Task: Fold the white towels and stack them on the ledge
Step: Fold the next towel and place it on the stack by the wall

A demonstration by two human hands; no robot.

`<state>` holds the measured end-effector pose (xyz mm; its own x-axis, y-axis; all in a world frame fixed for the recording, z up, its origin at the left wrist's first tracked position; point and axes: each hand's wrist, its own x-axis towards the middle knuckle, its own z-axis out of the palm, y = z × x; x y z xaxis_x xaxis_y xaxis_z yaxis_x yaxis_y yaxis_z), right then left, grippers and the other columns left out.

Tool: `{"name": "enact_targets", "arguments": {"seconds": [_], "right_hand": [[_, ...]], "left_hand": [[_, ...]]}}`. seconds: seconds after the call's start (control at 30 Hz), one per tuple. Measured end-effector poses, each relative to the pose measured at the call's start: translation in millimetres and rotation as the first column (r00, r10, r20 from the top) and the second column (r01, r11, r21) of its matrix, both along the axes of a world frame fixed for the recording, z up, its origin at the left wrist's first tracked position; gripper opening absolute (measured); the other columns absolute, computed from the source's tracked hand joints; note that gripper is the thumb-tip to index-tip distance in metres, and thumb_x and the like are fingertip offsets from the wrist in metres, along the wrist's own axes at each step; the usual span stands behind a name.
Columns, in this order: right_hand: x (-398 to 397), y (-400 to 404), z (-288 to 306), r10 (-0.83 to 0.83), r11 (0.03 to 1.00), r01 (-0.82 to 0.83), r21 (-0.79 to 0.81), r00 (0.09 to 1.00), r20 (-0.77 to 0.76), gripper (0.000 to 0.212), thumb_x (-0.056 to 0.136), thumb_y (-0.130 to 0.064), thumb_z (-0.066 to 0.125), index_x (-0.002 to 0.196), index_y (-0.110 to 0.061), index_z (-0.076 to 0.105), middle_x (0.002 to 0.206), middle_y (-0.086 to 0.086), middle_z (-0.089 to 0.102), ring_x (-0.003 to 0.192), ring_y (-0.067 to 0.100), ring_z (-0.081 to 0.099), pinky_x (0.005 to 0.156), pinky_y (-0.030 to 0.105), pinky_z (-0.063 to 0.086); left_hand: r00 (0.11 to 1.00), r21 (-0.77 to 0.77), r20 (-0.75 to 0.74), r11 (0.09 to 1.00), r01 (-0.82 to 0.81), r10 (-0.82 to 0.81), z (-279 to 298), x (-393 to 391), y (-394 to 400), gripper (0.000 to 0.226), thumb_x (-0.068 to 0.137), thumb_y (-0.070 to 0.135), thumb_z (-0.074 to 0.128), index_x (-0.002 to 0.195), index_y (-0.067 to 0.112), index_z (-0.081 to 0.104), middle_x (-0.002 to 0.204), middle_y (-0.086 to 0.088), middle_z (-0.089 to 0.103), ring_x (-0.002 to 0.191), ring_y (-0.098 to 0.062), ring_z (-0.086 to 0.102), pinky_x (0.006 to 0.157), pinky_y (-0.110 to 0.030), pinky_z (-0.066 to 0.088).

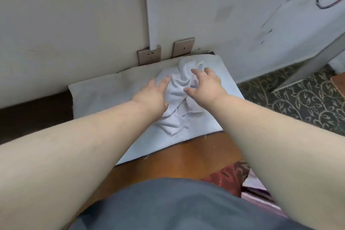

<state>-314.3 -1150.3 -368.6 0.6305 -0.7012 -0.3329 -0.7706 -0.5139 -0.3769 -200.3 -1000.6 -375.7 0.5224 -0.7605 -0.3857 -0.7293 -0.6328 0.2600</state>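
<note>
Two hands, left (pixel 152 95) and right (pixel 204 86), spread open over one crumpled towel (pixel 177 106)

A wooden ledge (pixel 196 155) runs along the wall. A flat white towel (pixel 104 97) covers its far portion, reaching the wall on the far side. A crumpled white towel (pixel 177 110) lies on the flat towel, right of centre.

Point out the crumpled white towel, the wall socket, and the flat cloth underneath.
crumpled white towel (pixel 176 95), head view, its bunched middle.
wall socket (pixel 149 55), head view, plate face.
flat cloth (pixel 104 95), head view, bare left part.
</note>
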Motion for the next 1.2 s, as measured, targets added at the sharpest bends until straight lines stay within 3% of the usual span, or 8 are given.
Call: {"name": "enact_targets", "arguments": {"seconds": [0.13,0.23,0.33,0.47,0.57,0.63,1.0,1.2], "right_hand": [[20.5,-32.4,-21.1,0.046,0.994,-0.04,0.105,0.997,-0.055,0.094,0.08,-0.058,0.07,0.155,-0.044,0.014,0.165,0.004,0.002,0.147,0.034,0.015,0.112,0.045,0.031],[30.6,-37.3,-36.1,0.069,0.981,-0.054,0.187,0.995,-0.074,0.094,0.078,-0.057,0.071,0.153,-0.043,0.017,0.162,0.005,0.01,0.14,0.037,0.029,0.11,0.044,0.037],[34.8,-37.7,-47.3,0.085,0.983,-0.073,0.169,0.994,-0.062,0.067,0.084,-0.043,0.064,0.145,-0.038,0.037,0.147,0.007,0.03,0.127,0.037,0.041,0.101,0.038,0.041],[45.0,-28.0,-39.4,0.017,0.965,-0.051,0.258,0.991,0.133,0.032,0.088,-0.037,0.06,0.118,-0.027,0.06,0.126,0.005,0.051,0.1,0.024,0.06,0.084,0.03,0.051],[56.3,-5.0,-18.7,0.015,0.948,-0.11,0.299,0.953,0.303,0.009,0.085,-0.03,0.062,0.094,-0.03,0.059,0.104,0.0,0.061,0.079,0.008,0.061,0.055,0.015,0.042],[66.0,12.7,-4.6,0.013,0.935,-0.15,0.323,0.92,0.391,0.014,0.083,-0.024,0.063,0.085,-0.034,0.054,0.093,-0.003,0.06,0.067,-0.002,0.057,0.047,0.008,0.037],[112.6,177.4,47.9,0.199,0.829,-0.461,0.315,0.771,0.604,0.032,0.086,-0.024,0.064,0.117,-0.02,0.057,0.124,-0.001,0.046,0.086,-0.029,0.043,0.066,-0.005,0.034],[107.2,290.0,73.0,0.26,0.771,-0.558,0.305,0.714,0.65,0.029,0.086,-0.029,0.063,0.111,-0.037,0.049,0.122,-0.011,0.041,0.084,-0.029,0.045,0.065,-0.007,0.031]], "left_hand": [[0.992,0.104,-0.057,0.989,-0.103,0.11,-27.6,5.3,-23.1,0.092,0.089,0.038,0.061,0.152,0.041,-0.007,0.15,-0.009,0.025,0.124,-0.037,0.042,0.098,-0.048,0.044],[0.985,0.08,-0.096,0.987,-0.137,0.145,-41.4,10.1,-29.7,0.091,0.087,0.033,0.062,0.153,0.037,0.0,0.148,-0.006,0.033,0.126,-0.034,0.04,0.098,-0.043,0.043],[0.981,0.006,-0.121,0.988,-0.152,0.152,-49.7,10.6,-33.8,0.08,0.09,0.026,0.059,0.154,0.031,0.011,0.148,-0.007,0.036,0.129,-0.031,0.04,0.103,-0.039,0.037],[0.959,-0.125,-0.204,0.967,-0.223,0.195,-41.6,6.0,-37.3,0.069,0.091,0.018,0.056,0.152,0.026,0.025,0.147,-0.008,0.042,0.129,-0.028,0.046,0.105,-0.035,0.039],[0.932,-0.229,-0.247,0.918,-0.323,0.266,-22.1,4.2,-25.6,0.065,0.085,0.012,0.051,0.146,0.026,0.034,0.136,-0.007,0.053,0.116,-0.028,0.054,0.094,-0.04,0.047],[0.903,-0.302,-0.249,0.858,-0.416,0.35,-8.0,5.2,-7.5,0.066,0.085,0.011,0.051,0.146,0.027,0.034,0.136,-0.007,0.052,0.118,-0.028,0.052,0.094,-0.041,0.046],[0.742,-0.522,-0.091,0.602,-0.604,0.665,51.2,3.7,165.6,0.07,0.087,0.013,0.052,0.149,0.035,0.026,0.136,-0.006,0.048,0.119,-0.022,0.047,0.097,-0.027,0.036],[0.66,-0.583,-0.025,0.526,-0.619,0.75,74.4,-11.2,275.1,0.063,0.089,0.022,0.047,0.14,0.049,0.023,0.131,0.001,0.048,0.116,-0.019,0.047,0.092,-0.034,0.044]]}}
